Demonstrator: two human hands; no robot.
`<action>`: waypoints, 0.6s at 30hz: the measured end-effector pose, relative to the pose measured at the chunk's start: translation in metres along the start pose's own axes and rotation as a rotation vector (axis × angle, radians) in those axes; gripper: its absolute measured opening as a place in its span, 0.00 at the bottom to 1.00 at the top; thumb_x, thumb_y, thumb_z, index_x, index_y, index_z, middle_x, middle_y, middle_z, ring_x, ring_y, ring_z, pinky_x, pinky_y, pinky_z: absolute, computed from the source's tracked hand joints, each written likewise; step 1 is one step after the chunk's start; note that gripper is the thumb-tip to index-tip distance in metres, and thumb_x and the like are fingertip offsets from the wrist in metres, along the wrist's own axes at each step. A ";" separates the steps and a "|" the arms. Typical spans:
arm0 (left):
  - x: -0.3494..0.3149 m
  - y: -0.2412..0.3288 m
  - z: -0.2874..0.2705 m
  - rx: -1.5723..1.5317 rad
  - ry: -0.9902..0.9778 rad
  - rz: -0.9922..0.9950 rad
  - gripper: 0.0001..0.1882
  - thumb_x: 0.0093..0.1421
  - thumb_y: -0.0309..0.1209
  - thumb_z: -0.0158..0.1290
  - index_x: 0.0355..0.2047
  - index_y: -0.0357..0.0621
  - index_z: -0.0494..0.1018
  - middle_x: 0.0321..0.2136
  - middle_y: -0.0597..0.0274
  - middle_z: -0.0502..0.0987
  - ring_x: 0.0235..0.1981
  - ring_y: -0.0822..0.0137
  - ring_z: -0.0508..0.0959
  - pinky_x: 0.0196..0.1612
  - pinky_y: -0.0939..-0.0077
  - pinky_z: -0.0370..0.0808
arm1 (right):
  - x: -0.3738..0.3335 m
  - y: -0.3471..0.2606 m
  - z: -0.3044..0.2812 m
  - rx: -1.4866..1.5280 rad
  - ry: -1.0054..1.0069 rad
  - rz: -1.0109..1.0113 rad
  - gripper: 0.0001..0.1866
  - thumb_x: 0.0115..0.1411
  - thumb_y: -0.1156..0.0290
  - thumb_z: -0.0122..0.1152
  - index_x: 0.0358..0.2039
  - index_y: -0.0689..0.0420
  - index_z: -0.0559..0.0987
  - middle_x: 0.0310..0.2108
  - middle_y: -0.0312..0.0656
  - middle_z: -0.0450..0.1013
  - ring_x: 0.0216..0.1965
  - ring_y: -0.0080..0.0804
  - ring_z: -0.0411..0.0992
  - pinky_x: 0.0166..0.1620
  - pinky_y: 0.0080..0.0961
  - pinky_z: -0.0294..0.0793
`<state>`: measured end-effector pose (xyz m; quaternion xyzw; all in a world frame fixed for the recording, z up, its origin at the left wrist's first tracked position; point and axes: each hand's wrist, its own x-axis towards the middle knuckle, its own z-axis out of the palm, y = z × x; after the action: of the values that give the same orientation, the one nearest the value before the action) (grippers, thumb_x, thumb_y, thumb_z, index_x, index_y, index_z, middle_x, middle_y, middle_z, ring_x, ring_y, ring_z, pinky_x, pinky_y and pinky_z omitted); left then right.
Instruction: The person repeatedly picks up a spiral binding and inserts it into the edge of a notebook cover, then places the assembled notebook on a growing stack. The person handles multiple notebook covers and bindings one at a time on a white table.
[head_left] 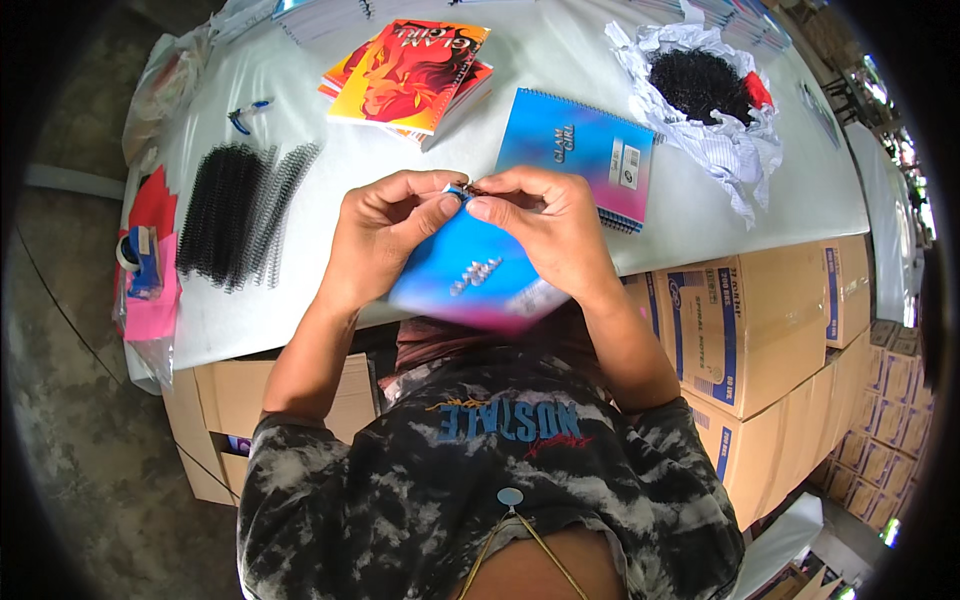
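Observation:
A blue-and-pink notebook (pixel 465 255) hangs tilted over the near table edge, between my two hands. My left hand (pixel 378 228) pinches the notebook's upper corner between thumb and fingers. At that same corner, the thumb and forefinger of my right hand (pixel 552 225) close on the end of a dark spiral binding coil (pixel 470 187). How far the coil runs along the notebook is hidden by my fingers. Behind my right hand lies a stack of similar blue spiral notebooks (pixel 580 135). Left of my left hand, several loose black coils (pixel 230 215) lie side by side.
Orange notebooks (pixel 415 80) are stacked at the back of the white table (pixel 300 310). Blue-handled pliers (pixel 245 117) lie at left, beyond a tape dispenser (pixel 146 265). Crumpled paper (pixel 690 155) holds a tangle of black coils (pixel 705 85). Cardboard boxes (pixel 770 310) stand at right.

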<state>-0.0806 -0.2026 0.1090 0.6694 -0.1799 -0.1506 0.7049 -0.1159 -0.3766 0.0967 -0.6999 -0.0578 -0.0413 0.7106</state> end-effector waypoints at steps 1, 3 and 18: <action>0.002 -0.003 -0.001 -0.051 -0.066 0.003 0.10 0.56 0.23 0.53 0.39 0.34 0.73 0.32 0.61 0.77 0.32 0.78 0.74 0.37 0.85 0.72 | -0.001 0.005 0.001 0.128 0.033 0.005 0.06 0.51 0.79 0.62 0.30 0.64 0.77 0.27 0.43 0.76 0.28 0.18 0.72 0.32 0.17 0.72; 0.008 -0.005 -0.004 -0.066 -0.117 0.006 0.08 0.54 0.20 0.52 0.36 0.35 0.73 0.32 0.61 0.76 0.31 0.78 0.74 0.36 0.84 0.72 | -0.003 0.009 0.005 0.154 0.070 -0.017 0.07 0.47 0.81 0.64 0.28 0.64 0.75 0.26 0.42 0.75 0.28 0.19 0.72 0.33 0.17 0.72; -0.028 0.100 0.014 0.684 0.307 1.048 0.20 0.51 0.34 0.56 0.43 0.42 0.66 0.33 0.60 0.71 0.35 0.67 0.71 0.45 0.74 0.64 | -0.009 -0.016 -0.027 0.274 0.575 -0.434 0.15 0.58 0.78 0.52 0.47 0.61 0.66 0.39 0.38 0.69 0.38 0.21 0.67 0.43 0.19 0.67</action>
<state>-0.1143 -0.1965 0.2074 0.6935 -0.4177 0.3771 0.4497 -0.1262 -0.4045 0.1106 -0.5300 -0.0078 -0.3771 0.7595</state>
